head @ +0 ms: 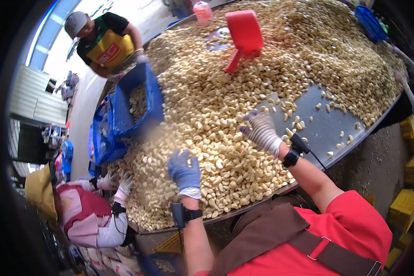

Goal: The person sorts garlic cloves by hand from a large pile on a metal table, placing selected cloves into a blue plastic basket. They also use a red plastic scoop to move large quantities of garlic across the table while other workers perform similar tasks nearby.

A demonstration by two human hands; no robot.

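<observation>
Peeled garlic cloves (224,165) lie in a deep heap over the metal table before me. My left hand (184,172), in a blue knit glove, rests palm down on the heap with its fingers apart. Over the heap's edge, beside a bare patch of metal tabletop (317,120), is my right hand (262,132) in a white striped glove. Its thumb and fingers are spread, and no clove shows between them; the palm side is hidden. Scattered cloves lie on the metal to the right of that hand.
A red plastic scoop (245,32) stands in the heap. Blue crates (153,93) sit at the left edge near a person in a cap (107,45). Another person's gloved hands (124,188) touch cloves at lower left. Yellow crates (405,207) stand right; a blue basket (371,24) is far right.
</observation>
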